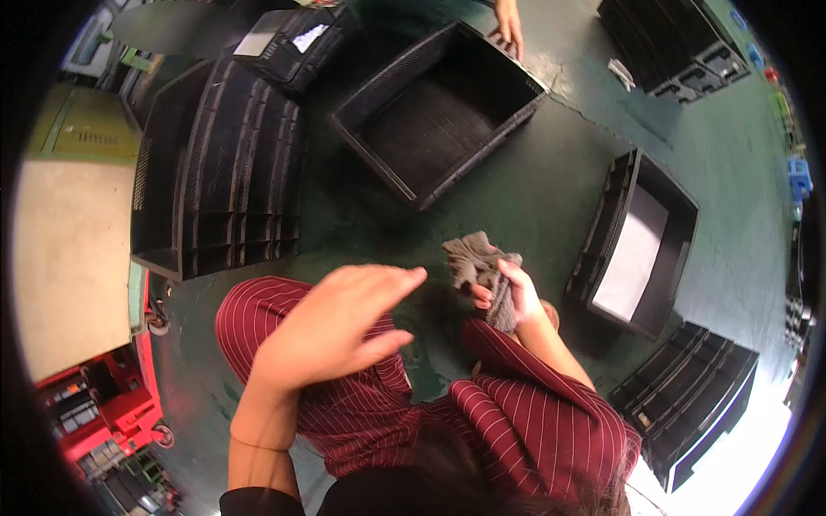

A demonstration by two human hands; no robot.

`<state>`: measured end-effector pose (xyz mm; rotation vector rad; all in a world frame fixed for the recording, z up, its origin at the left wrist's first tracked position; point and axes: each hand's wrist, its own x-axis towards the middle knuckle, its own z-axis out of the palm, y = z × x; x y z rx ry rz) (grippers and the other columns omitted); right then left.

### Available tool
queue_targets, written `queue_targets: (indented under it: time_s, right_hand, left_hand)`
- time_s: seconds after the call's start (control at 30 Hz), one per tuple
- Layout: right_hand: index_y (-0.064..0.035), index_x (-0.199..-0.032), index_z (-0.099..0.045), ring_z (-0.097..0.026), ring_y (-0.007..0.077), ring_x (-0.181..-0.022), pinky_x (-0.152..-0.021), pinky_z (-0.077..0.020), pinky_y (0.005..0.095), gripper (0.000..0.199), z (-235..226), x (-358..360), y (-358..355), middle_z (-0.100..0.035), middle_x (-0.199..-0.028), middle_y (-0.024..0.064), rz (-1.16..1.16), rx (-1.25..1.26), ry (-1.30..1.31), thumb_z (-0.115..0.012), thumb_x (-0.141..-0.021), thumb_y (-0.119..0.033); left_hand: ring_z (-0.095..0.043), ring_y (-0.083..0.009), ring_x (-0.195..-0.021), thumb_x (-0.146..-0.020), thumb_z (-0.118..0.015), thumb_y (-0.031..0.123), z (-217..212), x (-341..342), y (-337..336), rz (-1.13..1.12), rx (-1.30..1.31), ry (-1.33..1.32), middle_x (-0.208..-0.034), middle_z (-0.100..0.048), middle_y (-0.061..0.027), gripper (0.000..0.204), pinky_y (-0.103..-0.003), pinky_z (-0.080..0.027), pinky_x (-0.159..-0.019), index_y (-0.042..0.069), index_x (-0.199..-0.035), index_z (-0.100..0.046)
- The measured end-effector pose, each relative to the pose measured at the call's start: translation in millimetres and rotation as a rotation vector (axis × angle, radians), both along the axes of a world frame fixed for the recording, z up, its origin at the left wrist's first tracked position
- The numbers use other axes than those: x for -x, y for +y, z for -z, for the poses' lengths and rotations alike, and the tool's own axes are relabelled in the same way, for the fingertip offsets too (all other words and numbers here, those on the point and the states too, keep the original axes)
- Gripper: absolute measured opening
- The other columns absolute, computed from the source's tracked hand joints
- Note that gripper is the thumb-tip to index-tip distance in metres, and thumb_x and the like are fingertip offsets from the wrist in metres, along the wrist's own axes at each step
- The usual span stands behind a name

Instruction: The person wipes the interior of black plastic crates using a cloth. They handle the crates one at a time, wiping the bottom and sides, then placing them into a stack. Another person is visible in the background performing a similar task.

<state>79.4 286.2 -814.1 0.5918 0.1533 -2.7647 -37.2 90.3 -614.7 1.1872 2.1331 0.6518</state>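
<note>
Grey rag (476, 261) at frame centre is clamped in the right hand (509, 297), fingers curled round it. Left hand (331, 327) is held free at centre-left, fingers apart, nothing gripped. Judged step: rag in hand, wiping pending. Next contact is needed on the empty black crate (440, 112), upper centre.

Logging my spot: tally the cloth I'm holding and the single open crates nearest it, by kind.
Grey cloth, in right hand: 1
Empty black crate: 1
Black crate with white sheet: 1
Total: 3
</note>
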Motion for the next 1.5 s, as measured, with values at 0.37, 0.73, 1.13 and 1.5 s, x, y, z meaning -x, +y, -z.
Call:
queue_targets:
  time_s: [0.37,0.73,1.13,1.5]
  right_hand:
    - [0.0023,-0.116,-0.038,-0.046,0.0174,-0.085,-0.069,-0.0372,0.0280,0.070,-29,-30,19,-0.049,-0.100,0.0141,-0.074,-0.361,0.434,-0.050,-0.075,-0.053]
    - [-0.0102,-0.124,-0.034,-0.044,0.0298,-0.104,-0.084,-0.0381,0.0423,0.079,9,-92,214,-0.042,-0.117,0.0163,-0.274,-2.462,-0.557,-0.073,-0.059,-0.032]
    - [-0.0082,-0.077,-0.050,-0.057,0.0272,-0.071,-0.061,-0.0446,0.0398,0.025,72,-120,245,-0.057,-0.074,0.0064,-0.701,-2.804,-0.117,-0.064,-0.058,-0.014]
    - [-0.0064,-0.119,-0.039,-0.056,0.0284,-0.089,-0.079,-0.0426,0.0330,0.061,-135,-109,228,-0.056,-0.097,0.0176,0.410,-2.844,-0.491,-0.069,-0.068,-0.019]
  left_hand:
    - [-0.036,-0.0299,-0.118,-0.063,-0.070,0.025,30,-18,34,-0.060,0.036,0.042,-0.123,-0.041,-0.0170,0.077,-0.035,-0.027,-0.099,0.001,-0.126,-0.032]
    - [-0.057,-0.0120,-0.080,-0.065,-0.055,0.016,45,-28,19,-0.483,-0.282,-0.805,-0.086,-0.061,-0.0061,0.035,-0.026,-0.045,-0.072,-0.005,-0.093,-0.057]
    - [-0.057,-0.0172,-0.081,-0.056,-0.070,0.017,36,-28,-1,-0.762,-0.611,-0.809,-0.090,-0.059,-0.0086,0.047,-0.028,-0.045,-0.075,-0.007,-0.094,-0.054]
    - [-0.055,-0.0215,-0.090,-0.052,-0.076,0.015,40,-35,-29,-0.890,-0.623,-0.807,-0.101,-0.056,-0.0117,0.064,-0.033,-0.044,-0.080,-0.004,-0.106,-0.045]
